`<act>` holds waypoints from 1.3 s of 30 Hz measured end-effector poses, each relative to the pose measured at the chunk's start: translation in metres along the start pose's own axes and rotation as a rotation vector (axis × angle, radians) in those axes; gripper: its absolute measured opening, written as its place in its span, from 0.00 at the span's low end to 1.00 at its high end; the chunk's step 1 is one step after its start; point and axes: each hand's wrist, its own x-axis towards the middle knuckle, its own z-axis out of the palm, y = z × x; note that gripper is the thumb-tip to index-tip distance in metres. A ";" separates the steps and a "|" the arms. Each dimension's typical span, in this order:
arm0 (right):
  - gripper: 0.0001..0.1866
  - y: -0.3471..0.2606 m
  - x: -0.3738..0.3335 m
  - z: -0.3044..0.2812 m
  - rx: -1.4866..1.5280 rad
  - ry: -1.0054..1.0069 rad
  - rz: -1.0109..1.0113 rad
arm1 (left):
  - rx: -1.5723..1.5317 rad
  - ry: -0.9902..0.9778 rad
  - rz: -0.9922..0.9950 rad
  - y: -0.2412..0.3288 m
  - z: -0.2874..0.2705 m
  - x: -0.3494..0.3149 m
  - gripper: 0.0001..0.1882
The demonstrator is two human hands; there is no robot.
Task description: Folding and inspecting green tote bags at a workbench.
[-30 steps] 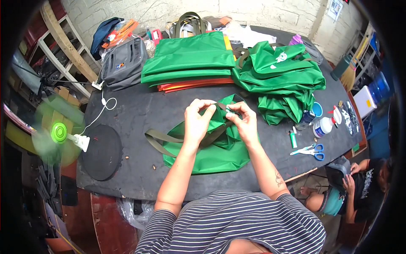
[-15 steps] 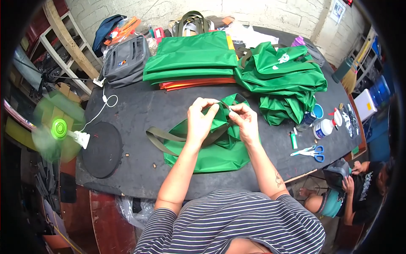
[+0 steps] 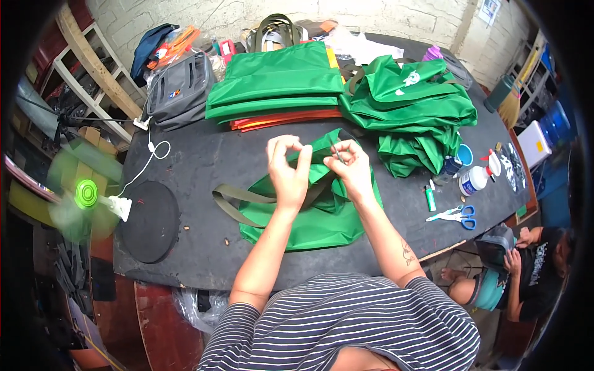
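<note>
A green fabric bag (image 3: 297, 229) with dark olive straps (image 3: 238, 213) lies on the dark table in front of me. Above its upper part, my left hand (image 3: 289, 170) is closed in a pinch, thumb against the curled fingers. Whatever is in that pinch is too small to make out. Close by on the right, my right hand (image 3: 351, 168) is closed around slim dark thread snips (image 3: 335, 150), mostly hidden by the fingers. Green cloth of the bag stands up behind and between both hands.
Folded green bags (image 3: 278, 80) lie over orange ones at the back, beside a grey bag (image 3: 179, 93). A crumpled green heap (image 3: 408, 111) is at back right. Scissors (image 3: 458, 216), a lighter (image 3: 430, 198) and a spray bottle (image 3: 475, 179) lie right. A fan (image 3: 86, 193) spins left; a person (image 3: 526, 266) sits right.
My left hand has come off the bag's cloth and moved slightly left and up. My right hand has turned, and the snips now show between its fingers. The gap between the hands is wider.
</note>
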 end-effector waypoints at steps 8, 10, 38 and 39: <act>0.12 -0.015 0.023 0.001 0.072 0.071 -0.024 | 0.159 -0.408 0.231 0.018 -0.023 -0.012 0.19; 0.11 -0.008 0.028 -0.005 0.112 0.081 -0.053 | 0.193 -0.467 0.150 0.019 -0.025 -0.006 0.17; 0.14 -0.016 -0.025 -0.002 -0.701 0.275 -0.761 | 0.008 -0.292 -0.173 0.018 -0.009 0.007 0.07; 0.14 -0.017 -0.026 -0.002 -0.700 0.274 -0.763 | 0.009 -0.290 -0.171 0.020 -0.010 0.007 0.07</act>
